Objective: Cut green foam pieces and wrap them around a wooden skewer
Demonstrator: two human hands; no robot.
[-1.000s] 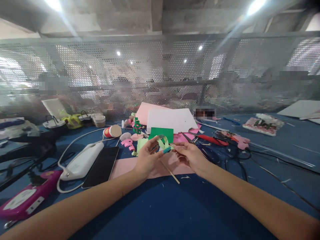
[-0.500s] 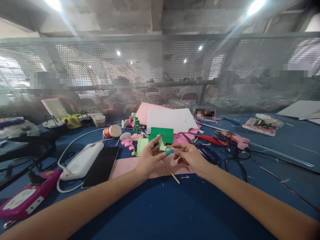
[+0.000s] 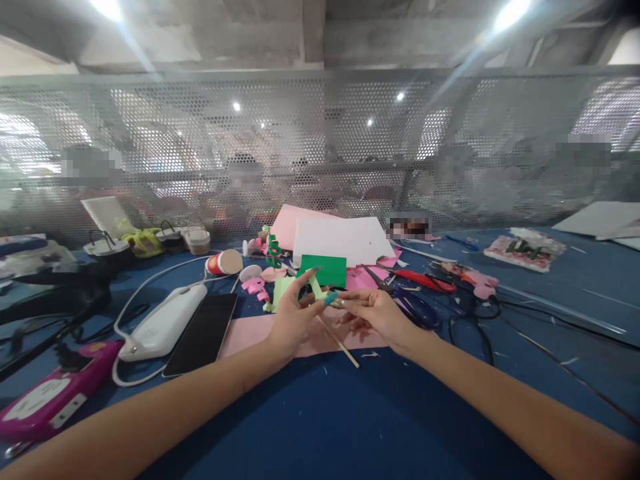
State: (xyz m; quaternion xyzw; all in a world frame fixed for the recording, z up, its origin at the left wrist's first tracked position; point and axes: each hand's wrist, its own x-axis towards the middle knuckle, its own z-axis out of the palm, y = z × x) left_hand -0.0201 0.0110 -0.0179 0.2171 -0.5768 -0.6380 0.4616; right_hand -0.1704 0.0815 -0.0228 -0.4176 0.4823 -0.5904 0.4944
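Note:
My left hand [image 3: 291,317] and my right hand [image 3: 374,313] meet above a pink paper sheet [image 3: 250,336] on the blue table. Between their fingertips is a light green paper strip [image 3: 318,289], pinched by the left thumb and fingers. The right hand pinches a thin tool with a teal tip [image 3: 331,299] against the strip. A thin wooden stick [image 3: 341,345] lies on the pink sheet just below the hands.
A black phone [image 3: 203,335] and a white device [image 3: 163,323] with a cable lie to the left. Green card [image 3: 328,269], white and pink sheets [image 3: 345,241] lie behind the hands. Red-handled scissors [image 3: 424,280] and black cables [image 3: 480,313] lie to the right. A perforated metal screen [image 3: 320,147] closes the back.
The hands have drawn slightly closer. The green strip's loop has flattened and the right hand's teal-tipped tool has moved left against it.

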